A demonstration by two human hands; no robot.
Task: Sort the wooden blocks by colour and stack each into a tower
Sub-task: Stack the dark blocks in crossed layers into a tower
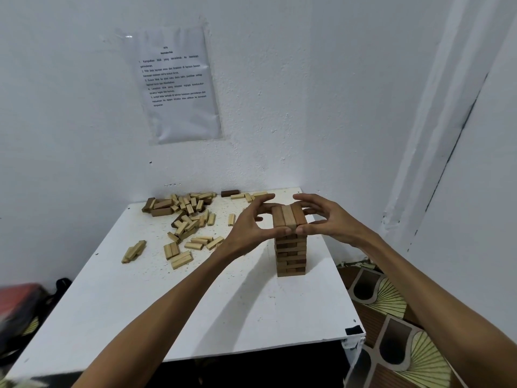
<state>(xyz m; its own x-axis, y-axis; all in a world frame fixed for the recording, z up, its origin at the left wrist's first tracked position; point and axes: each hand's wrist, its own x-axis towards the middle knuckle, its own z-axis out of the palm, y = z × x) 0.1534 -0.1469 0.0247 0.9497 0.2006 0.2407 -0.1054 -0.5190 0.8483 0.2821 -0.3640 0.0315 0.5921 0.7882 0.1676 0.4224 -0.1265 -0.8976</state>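
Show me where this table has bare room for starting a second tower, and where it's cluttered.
The near half of the table, from the front edge up to the tower, is bare. The far left is crowded with loose blocks; only a narrow strip lies right of the tower.

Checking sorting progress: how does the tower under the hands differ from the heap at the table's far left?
The tower stands in crossed layers; the heap lies scattered. The tower is brown; the heap mostly pale. The left hand and right hand pinch the tower's top; nothing touches the heap. Both are wooden blocks.
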